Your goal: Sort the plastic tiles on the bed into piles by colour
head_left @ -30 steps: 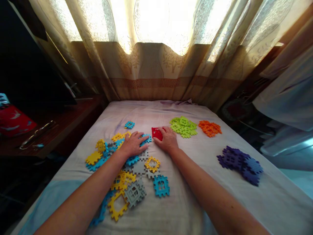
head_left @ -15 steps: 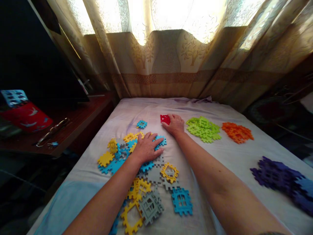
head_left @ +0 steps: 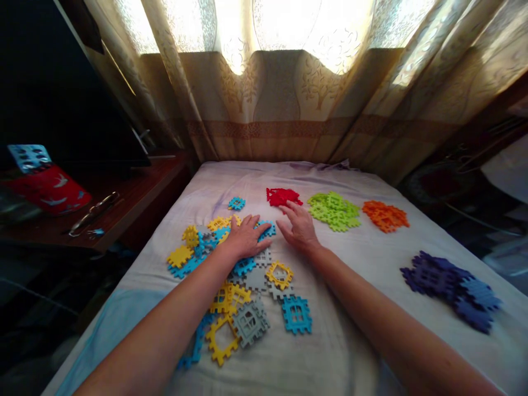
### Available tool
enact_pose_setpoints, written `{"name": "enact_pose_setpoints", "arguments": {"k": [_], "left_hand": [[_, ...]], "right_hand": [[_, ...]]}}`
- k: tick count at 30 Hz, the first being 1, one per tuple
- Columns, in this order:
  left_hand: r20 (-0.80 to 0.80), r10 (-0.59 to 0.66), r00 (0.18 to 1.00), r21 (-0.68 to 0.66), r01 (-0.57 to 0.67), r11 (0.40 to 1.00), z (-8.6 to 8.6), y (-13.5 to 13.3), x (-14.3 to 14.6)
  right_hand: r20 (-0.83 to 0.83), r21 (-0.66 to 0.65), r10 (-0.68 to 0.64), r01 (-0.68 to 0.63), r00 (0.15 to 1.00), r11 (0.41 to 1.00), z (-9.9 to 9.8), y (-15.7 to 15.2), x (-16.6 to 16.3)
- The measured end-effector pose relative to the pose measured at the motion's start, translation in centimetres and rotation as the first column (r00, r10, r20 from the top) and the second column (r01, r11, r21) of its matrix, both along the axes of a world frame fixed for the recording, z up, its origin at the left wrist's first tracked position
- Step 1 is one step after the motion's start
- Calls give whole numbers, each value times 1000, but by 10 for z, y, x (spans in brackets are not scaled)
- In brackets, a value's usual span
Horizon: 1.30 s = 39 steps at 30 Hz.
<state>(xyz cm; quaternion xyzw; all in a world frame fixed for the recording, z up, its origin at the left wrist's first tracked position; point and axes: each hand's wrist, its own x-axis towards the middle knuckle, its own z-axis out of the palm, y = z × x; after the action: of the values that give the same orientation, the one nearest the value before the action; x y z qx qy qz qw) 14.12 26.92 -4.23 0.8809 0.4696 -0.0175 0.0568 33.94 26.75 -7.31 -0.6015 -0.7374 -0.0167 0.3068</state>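
My left hand [head_left: 246, 237] rests with spread fingers on a mixed heap of plastic interlocking tiles, covering part of it. Yellow tiles [head_left: 223, 340], grey tiles [head_left: 250, 322] and blue tiles [head_left: 297, 315] make up this heap, some with window-like cut-outs. My right hand [head_left: 300, 226] is open and holds nothing, its fingertips just in front of a small pile of red tiles [head_left: 284, 197]. A lone blue tile [head_left: 236, 203] with a bit of yellow lies left of the red pile. To the right of my right hand is a pile of lime-green tiles [head_left: 335, 212].
Orange tiles [head_left: 385, 215] lie farther right on the sheet-covered bed [head_left: 355, 286], with purple tiles [head_left: 437, 275] nearer me. On the left, a dark wooden desk [head_left: 124, 192] carries a screen, a red pouch [head_left: 53, 190] and glasses [head_left: 94, 212]. Curtains [head_left: 276, 104] hang behind.
My right hand has drawn back toward me from the red tiles and opened, uncovering the pile. The left hand stays on the mixed heap. The view has shifted slightly.
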Motion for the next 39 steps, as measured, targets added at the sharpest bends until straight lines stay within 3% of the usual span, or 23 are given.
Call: {"name": "enact_pose_setpoints", "arguments": {"k": [5, 8, 11, 14, 15, 17, 20, 25, 30, 34, 36, 39], "left_hand": [[-21, -37, 999, 0, 37, 999, 20, 0, 5], [40, 9, 999, 65, -12, 998, 31, -5, -13], [109, 241, 965, 171, -257, 951, 32, -16, -55], [161, 560, 813, 171, -582, 795, 23, -33, -99], [173, 616, 768, 135, -638, 758, 19, -39, -109], [214, 634, 743, 41, -656, 754, 11, -53, -118], [247, 623, 743, -11, -640, 768, -1, -71, -104], [375, 443, 814, 55, -497, 866, -17, -95, -68], [484, 328, 812, 118, -431, 894, -22, -114, -80], [527, 263, 808, 237, -437, 868, -33, -148, -100], [475, 277, 835, 293, -446, 846, -41, -171, -100], [358, 268, 894, 299, -382, 874, -47, -196, -86]], "right_hand": [[-46, -121, 152, -156, 987, 980, 2, -85, 8], [-42, -207, 195, -199, 980, 958, 5, -127, 9], [33, -301, 208, -189, 978, 935, 5, -156, 2], [108, -385, 209, -153, 972, 910, 5, -170, -12], [122, -397, 199, -136, 972, 908, 5, -171, -18], [136, -398, 159, -93, 978, 913, 5, -169, -29], [115, -361, 92, -44, 989, 932, 3, -159, -41], [-90, -194, -31, 13, 995, 981, -10, -146, -38], [-356, 41, -18, 35, 934, 999, -16, -170, -28], [-279, 113, 103, -74, 955, 991, -4, -200, -34], [-170, 93, 192, -178, 967, 980, 5, -210, -39], [-26, 22, 315, -315, 949, 949, 13, -216, -47]]}}
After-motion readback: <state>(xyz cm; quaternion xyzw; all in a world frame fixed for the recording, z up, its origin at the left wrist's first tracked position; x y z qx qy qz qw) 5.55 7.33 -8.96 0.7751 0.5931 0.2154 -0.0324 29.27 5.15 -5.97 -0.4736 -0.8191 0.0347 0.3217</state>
